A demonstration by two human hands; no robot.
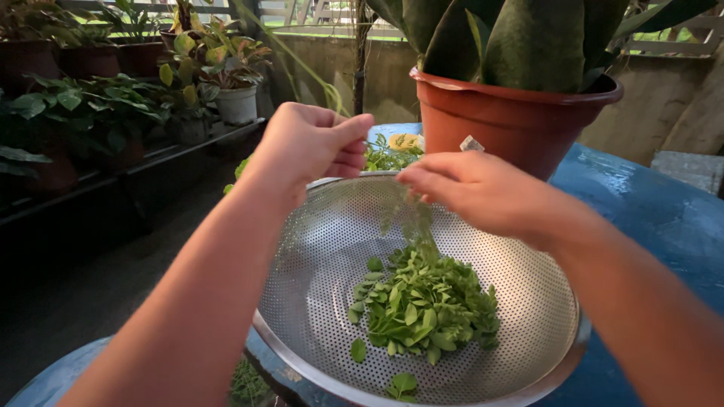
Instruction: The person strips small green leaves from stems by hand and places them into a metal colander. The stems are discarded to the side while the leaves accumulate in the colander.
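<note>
Both hands up over the perforated steel colander [317, 249]. Left hand [305, 147] has its grip curled together, thumb pressed to fingers; what's pinched inside I can't tell, a leafy green sprig [388, 157] shows just past its fingertips. Right hand [471, 188] grip closed thumb-to-fingers on a thin blurred stem [411, 218] that hangs straight down from it. Directly below the right grip: pile of small loose green leaves [422, 305] on the colander floor, a few strays nearer the front rim. Colander sits on a blue table [656, 218]. Behind the right hand, close by, terracotta pot [513, 120] with broad dark leaves. Far left of the left hand, well apart: shelf of potted plants [113, 105].
</note>
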